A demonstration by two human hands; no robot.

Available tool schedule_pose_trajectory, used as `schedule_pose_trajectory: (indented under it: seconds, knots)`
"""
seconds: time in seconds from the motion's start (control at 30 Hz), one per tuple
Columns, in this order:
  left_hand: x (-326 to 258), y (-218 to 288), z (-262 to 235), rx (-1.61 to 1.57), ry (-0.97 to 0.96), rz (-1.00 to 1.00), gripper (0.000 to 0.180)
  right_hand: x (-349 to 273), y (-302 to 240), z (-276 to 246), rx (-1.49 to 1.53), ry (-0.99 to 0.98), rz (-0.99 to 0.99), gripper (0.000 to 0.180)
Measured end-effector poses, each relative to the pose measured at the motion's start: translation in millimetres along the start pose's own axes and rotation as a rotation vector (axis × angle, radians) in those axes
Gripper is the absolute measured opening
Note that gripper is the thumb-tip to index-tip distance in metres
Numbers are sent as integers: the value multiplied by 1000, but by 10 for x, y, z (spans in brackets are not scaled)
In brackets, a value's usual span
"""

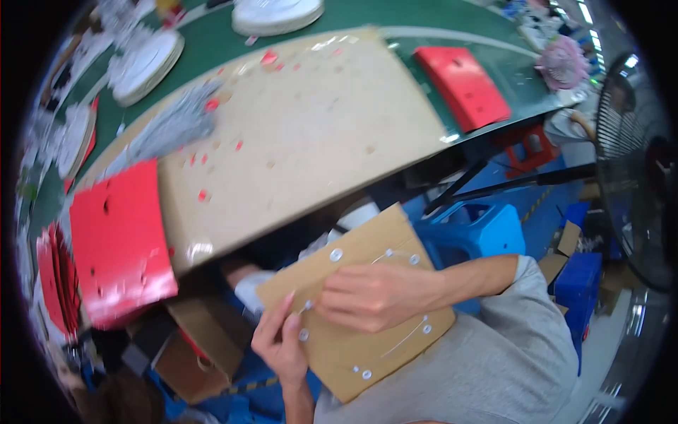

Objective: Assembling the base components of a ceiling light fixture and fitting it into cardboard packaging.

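Observation:
A brown cardboard piece (pixel 367 254) with several small silver discs and a thin curved wire on its face is held tilted over my lap. My left hand (pixel 280 341) grips its lower left edge from below, thumb on top next to a disc. My right hand (pixel 367 297) lies across the middle of the cardboard, fingers pinched at a small silver piece near its left side.
A large cardboard sheet (pixel 304 134) dotted with red scraps covers the green table (pixel 219 42). Red card stacks (pixel 120 240) (pixel 462 85), white plate stacks (pixel 145 63), grey wire bundle (pixel 173 124). Blue stool (pixel 477 233), open carton (pixel 198 346), standing fan (pixel 632 141) at right.

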State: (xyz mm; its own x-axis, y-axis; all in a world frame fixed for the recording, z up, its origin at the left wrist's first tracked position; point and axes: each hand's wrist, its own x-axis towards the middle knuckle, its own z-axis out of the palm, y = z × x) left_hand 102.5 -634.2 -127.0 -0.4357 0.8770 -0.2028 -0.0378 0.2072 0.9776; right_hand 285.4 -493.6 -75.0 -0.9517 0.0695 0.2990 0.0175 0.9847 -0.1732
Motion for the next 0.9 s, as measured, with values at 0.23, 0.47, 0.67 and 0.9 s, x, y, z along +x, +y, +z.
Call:
schedule_pose_trajectory:
  seconds: [0.23,0.47,0.67,0.9]
  knots:
    - [133,389,30,797,103,761,18,-403,-26,-76,47,116,267,33]
    - [347,465,-93,657,-214,1039,19,-934,-385,-152,186,283,1018,40]
    - [372,438,-52,581,-187,1076,10,-1099,-635,16,242,349,1024,44]
    - [282,341,-20,458,0,708,18,-988,-650,43,264,388,1015,46]
